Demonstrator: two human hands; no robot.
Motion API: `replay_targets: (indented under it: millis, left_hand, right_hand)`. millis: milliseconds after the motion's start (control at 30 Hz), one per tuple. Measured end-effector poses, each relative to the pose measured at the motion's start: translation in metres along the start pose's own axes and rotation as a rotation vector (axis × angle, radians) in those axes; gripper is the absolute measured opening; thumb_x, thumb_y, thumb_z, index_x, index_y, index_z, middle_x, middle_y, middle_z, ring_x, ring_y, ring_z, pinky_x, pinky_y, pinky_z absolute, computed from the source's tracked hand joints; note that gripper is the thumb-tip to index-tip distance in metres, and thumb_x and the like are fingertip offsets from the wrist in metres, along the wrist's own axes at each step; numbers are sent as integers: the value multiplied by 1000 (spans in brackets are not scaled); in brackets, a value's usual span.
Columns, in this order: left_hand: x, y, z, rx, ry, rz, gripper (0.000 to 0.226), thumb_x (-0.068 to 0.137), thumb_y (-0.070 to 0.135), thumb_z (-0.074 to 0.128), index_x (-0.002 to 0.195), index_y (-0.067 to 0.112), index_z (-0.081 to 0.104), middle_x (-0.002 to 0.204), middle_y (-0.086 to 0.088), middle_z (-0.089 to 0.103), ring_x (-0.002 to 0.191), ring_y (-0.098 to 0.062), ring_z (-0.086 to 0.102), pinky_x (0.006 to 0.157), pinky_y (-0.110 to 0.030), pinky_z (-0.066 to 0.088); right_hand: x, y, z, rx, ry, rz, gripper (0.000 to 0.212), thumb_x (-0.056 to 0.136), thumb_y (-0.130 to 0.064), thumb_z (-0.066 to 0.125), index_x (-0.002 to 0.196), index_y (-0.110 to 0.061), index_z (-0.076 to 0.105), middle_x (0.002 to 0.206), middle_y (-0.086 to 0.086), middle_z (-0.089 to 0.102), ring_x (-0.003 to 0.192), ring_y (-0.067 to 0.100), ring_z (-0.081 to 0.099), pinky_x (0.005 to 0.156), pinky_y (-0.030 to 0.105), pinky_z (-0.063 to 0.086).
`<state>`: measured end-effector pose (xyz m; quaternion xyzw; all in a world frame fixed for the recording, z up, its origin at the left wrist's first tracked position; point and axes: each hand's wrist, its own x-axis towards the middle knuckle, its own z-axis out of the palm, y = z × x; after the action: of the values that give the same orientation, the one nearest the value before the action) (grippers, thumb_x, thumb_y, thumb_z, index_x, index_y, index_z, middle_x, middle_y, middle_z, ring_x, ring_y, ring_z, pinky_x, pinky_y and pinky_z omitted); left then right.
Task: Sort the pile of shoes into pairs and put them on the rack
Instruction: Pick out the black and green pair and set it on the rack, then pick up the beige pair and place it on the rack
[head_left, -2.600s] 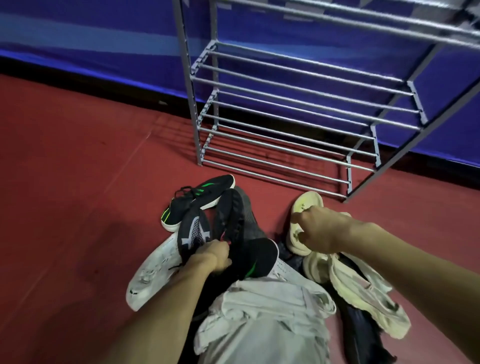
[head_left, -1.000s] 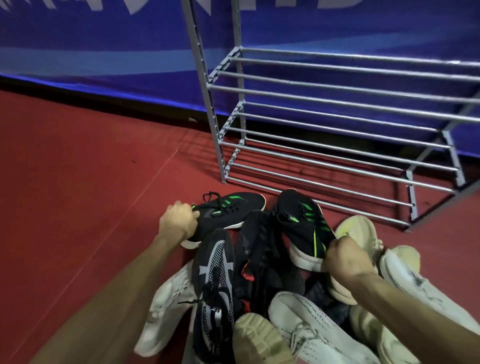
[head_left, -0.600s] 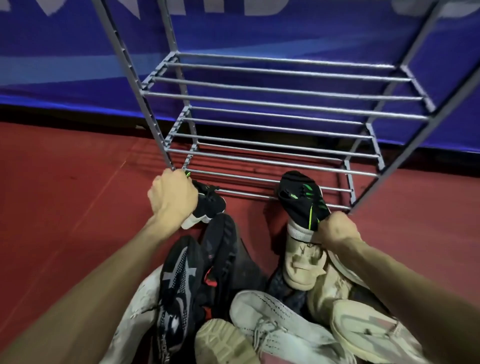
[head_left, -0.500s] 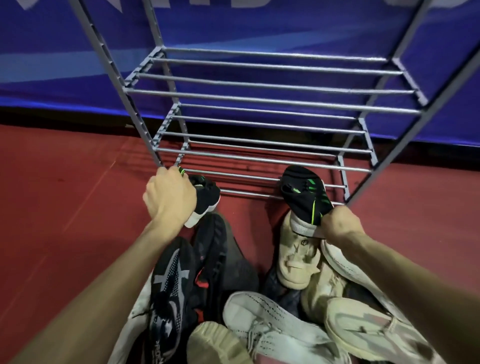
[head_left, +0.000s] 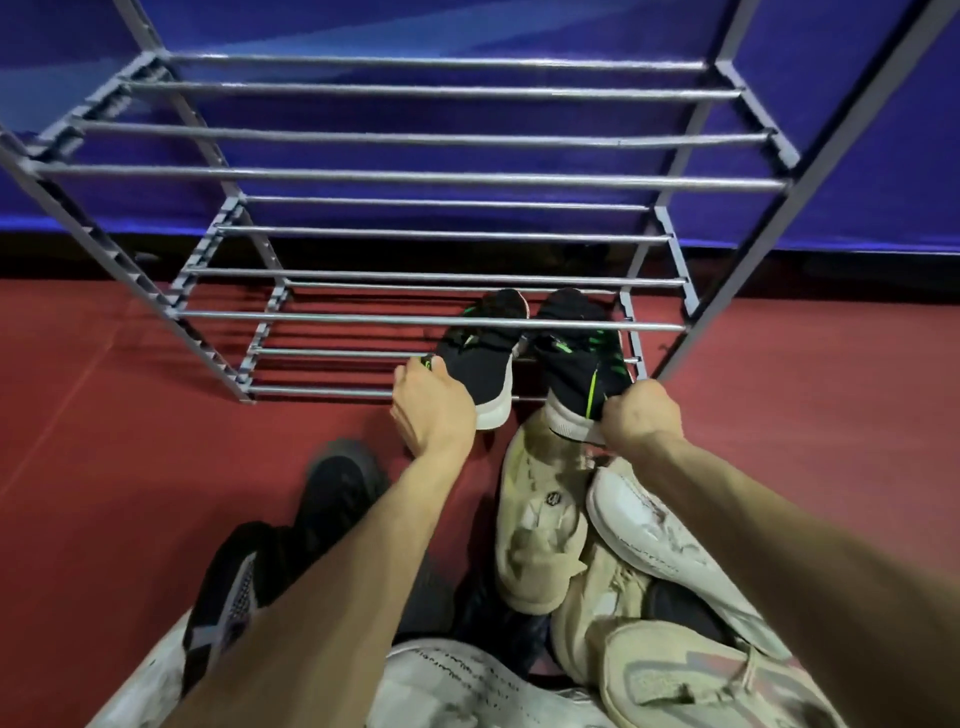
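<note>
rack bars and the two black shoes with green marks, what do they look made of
The rack: probably metal tubing in a grey, semi-gloss finish, with light glinting along the round bars. The black shoes: seemingly matte knit fabric uppers with green accents and pale, smooth soles, likely foam or rubber.

There is one grey metal rack (head_left: 415, 176), with three tiers of bars in view; each of the upper two shows four bars. Two black shoes with green marks sit side by side at the right end of the lowest tier: a left one (head_left: 480, 358) and a right one (head_left: 582, 364). Two hands are in view, the left hand (head_left: 434, 408) and the right hand (head_left: 641, 418), one at each shoe. In the near pile on the floor, two dark shoes (head_left: 332, 499) lie at the left, at least three beige shoes (head_left: 535, 535) at the right, and two or three white shoes (head_left: 654, 540); the arms hide part of the pile, so its full count cannot be told.
</note>
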<state>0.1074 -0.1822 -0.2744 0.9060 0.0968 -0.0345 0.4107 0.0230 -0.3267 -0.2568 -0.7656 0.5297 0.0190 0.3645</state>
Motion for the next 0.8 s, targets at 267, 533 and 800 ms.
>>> replay_targets:
  millis: [267,533,800]
  left_hand:
    - [13,-13,70,-46,-366,-59,50,82,42,65,109,0,60,112,-20,67,107,-36,62,89,-38,50]
    - [27,-25,92,-51,-324,-15,31,66,6,43,88,14,63,94,-17,71,86,-39,69,77,-46,58]
    - [27,-18,82,81,-262,158,31,85,2,49,111,4,65,103,-21,70,100,-38,63,87,-38,50]
  right_hand:
    - [50,15,17,108,-140,-58,38,81,-15,51,117,-4,50,109,14,63,96,32,62,83,37,52]
    - [49,26,31,40,-157,-73,33,68,-3,46,95,-3,63,89,22,71,81,35,70,72,41,61]
    - [36,44,14,265,-228,-107,64,77,11,50,139,-5,44,83,5,69,53,14,64,39,16,51]
